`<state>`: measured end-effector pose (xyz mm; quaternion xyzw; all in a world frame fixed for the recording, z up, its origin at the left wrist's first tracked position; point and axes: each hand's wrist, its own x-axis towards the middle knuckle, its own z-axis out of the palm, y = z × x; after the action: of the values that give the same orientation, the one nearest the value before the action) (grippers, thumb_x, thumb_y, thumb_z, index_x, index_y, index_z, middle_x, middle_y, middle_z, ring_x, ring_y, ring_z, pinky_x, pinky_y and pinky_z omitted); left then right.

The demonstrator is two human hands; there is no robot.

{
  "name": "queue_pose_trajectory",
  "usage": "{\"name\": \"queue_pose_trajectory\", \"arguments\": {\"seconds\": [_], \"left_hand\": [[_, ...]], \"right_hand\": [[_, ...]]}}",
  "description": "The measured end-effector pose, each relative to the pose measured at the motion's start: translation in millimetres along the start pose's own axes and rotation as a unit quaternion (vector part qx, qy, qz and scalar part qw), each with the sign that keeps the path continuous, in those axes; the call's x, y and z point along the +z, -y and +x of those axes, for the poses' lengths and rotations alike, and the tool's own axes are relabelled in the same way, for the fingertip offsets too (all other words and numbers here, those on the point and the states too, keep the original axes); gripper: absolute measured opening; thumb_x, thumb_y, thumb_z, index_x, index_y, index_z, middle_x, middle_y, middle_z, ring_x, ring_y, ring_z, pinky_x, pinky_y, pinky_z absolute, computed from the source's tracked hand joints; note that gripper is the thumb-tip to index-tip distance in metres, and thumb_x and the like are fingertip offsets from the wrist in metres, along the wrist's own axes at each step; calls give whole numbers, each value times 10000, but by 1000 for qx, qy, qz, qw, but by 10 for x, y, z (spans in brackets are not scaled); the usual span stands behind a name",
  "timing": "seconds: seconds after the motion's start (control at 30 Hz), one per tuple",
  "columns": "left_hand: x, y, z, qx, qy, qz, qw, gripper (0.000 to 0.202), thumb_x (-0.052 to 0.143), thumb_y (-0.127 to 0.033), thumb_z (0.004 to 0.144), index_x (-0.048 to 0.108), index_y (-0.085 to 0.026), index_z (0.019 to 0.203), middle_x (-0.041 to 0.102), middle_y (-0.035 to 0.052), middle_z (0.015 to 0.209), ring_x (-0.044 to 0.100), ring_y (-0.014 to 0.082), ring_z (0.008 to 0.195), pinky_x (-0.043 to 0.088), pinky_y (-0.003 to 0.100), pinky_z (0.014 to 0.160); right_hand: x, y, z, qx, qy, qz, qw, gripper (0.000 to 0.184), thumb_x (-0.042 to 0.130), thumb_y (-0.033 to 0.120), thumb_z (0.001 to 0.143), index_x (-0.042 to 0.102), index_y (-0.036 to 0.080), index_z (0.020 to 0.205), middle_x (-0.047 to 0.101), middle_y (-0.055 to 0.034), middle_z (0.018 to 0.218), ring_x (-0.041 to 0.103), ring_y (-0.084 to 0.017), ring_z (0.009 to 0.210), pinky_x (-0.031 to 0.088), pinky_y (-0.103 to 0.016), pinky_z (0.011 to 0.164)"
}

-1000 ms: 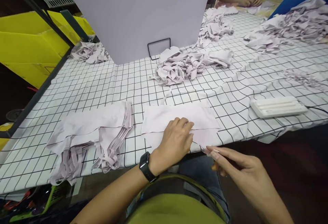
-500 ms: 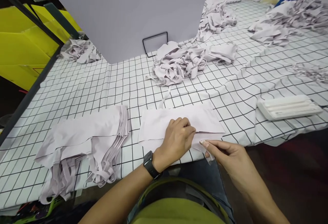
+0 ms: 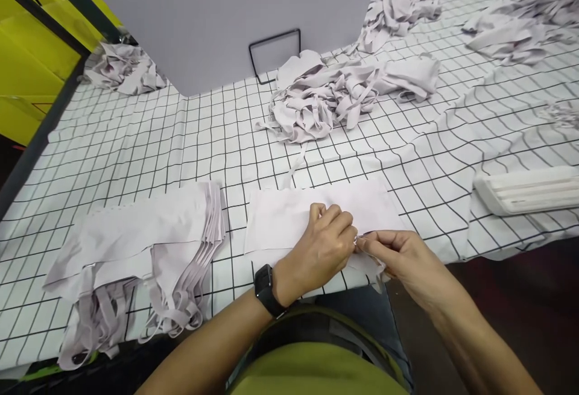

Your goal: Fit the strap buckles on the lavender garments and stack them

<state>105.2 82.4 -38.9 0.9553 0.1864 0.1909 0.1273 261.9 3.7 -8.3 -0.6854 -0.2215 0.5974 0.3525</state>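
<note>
A flat pale lilac fabric piece (image 3: 289,217) lies near the front edge of the table with its black-grid cloth (image 3: 158,148). My left hand (image 3: 319,250), a black watch on its wrist, rests on the piece with its fingers curled and pinched on the lower fold. My right hand (image 3: 400,259) meets it from the right, fingertips pinched on the same fold of fabric. To the left sits a stack of folded lilac pieces (image 3: 145,244) with straps hanging over the table edge.
A loose heap of lilac pieces (image 3: 325,96) lies behind the flat piece, with more heaps at the far left (image 3: 124,69) and far right (image 3: 515,27). A grey board (image 3: 217,9) stands at the back. A white ribbed strip (image 3: 529,190) lies at the right.
My right hand has come up from below the table edge and closed on the fabric beside my left hand. The view has tilted down.
</note>
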Motion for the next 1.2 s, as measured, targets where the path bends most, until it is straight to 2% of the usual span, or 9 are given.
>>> {"name": "queue_pose_trajectory", "arguments": {"seconds": [0.17,0.37,0.57,0.77,1.0,1.2], "left_hand": [[-23,-11,11,4,23,-4,1000,215,470,-62,977,595,-129,815,591,62,878,489,204,873,321,381,791],[-7,-17,9,7,22,13,1000,246,446,-74,998,572,-140,797,583,62,875,488,204,879,321,382,802],[-8,-14,11,13,21,25,999,277,428,-72,1011,557,-149,779,568,61,859,477,202,880,316,377,802],[-19,-11,7,7,11,23,1000,275,432,-39,998,550,-144,773,555,53,859,472,195,887,311,375,830],[-26,-9,17,13,27,20,999,269,454,-63,1008,551,-144,771,547,52,854,478,199,894,306,364,816],[-20,-11,20,19,17,28,999,277,435,-72,1021,558,-138,781,543,57,856,482,204,893,314,366,820]], "right_hand": [[-38,-42,44,-16,18,-28,999,449,849,549,641,608,176,572,422,41,547,340,-84,476,345,-213,391],[-77,-30,41,-32,32,-63,997,402,791,521,756,638,172,628,426,36,584,357,-88,501,356,-206,417],[-99,15,75,-23,45,-70,996,447,820,538,708,594,179,568,430,37,558,385,-86,465,384,-207,386],[-101,8,90,-2,36,-21,999,441,845,476,693,546,198,526,437,51,500,404,-79,382,376,-216,349],[-90,26,79,-7,52,-59,997,419,815,450,721,554,188,524,449,42,528,412,-80,436,381,-202,380],[-25,68,26,-17,6,-31,999,386,835,464,683,608,183,549,434,47,522,361,-70,436,360,-195,373]]}}
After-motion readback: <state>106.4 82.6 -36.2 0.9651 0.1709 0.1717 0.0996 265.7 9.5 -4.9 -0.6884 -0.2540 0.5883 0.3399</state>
